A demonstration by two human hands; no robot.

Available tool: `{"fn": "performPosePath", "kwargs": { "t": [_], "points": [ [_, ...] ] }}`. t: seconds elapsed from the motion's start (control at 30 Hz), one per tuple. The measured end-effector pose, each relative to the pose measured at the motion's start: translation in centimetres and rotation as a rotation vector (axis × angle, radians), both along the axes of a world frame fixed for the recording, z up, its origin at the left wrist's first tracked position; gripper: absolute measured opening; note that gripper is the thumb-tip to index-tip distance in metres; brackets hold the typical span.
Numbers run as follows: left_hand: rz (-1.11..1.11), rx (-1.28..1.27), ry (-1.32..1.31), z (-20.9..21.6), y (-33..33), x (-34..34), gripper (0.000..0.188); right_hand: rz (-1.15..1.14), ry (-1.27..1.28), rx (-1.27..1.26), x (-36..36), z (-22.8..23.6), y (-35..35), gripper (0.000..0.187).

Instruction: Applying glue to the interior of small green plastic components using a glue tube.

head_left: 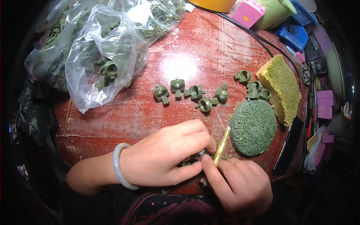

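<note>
My left hand [165, 155], with a pale bangle at the wrist, is closed around a small greenish part [194, 159] mostly hidden by the fingers. Meeting it at the fingertips is my right hand [242, 185], closed on a slim tool with a gold-wrapped handle [222, 146]. The handle slants up and away from the right fingers; its working end is hidden between the hands. Beyond them several hollow, dark green plastic pieces [177, 85] with small tabs lie loose on the red table [150, 116]. More green pieces [254, 90] sit farther right.
A round green sponge [253, 127] lies beside the right hand, with a thick yellow-green sponge block [280, 90] behind it. Clear plastic bags [108, 56] of green parts fill the back left. Black cables [258, 37], tubs and pink blocks [248, 13] crowd the right and back edges.
</note>
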State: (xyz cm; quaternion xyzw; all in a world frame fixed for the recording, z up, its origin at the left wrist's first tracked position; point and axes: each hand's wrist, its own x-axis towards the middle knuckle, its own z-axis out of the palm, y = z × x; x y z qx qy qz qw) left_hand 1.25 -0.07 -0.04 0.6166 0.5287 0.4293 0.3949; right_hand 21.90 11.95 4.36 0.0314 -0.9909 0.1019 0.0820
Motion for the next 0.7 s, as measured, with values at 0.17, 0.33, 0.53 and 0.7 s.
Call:
{"fn": "performPosePath", "kwargs": {
  "t": [0.17, 0.33, 0.53, 0.7],
  "points": [
    [-0.003, -0.003, 0.004, 0.01, 0.01, -0.06, 0.03, -0.003, 0.022, -0.003, 0.01, -0.06, 0.02, 0.033],
    [-0.003, 0.0, 0.004, -0.03, 0.04, -0.02, 0.029, -0.013, 0.014, -0.018, 0.02, 0.02, -0.03, 0.033],
    [-0.004, 0.0, 0.001, 0.02, 0.05, -0.05, 0.03, -0.025, 0.019, -0.022, 0.02, -0.01, -0.12, 0.033],
    [-0.002, -0.011, -0.002, 0.02, 0.0, -0.07, 0.03, -0.026, 0.013, -0.013, -0.01, 0.04, -0.11, 0.033]
  ]
}}
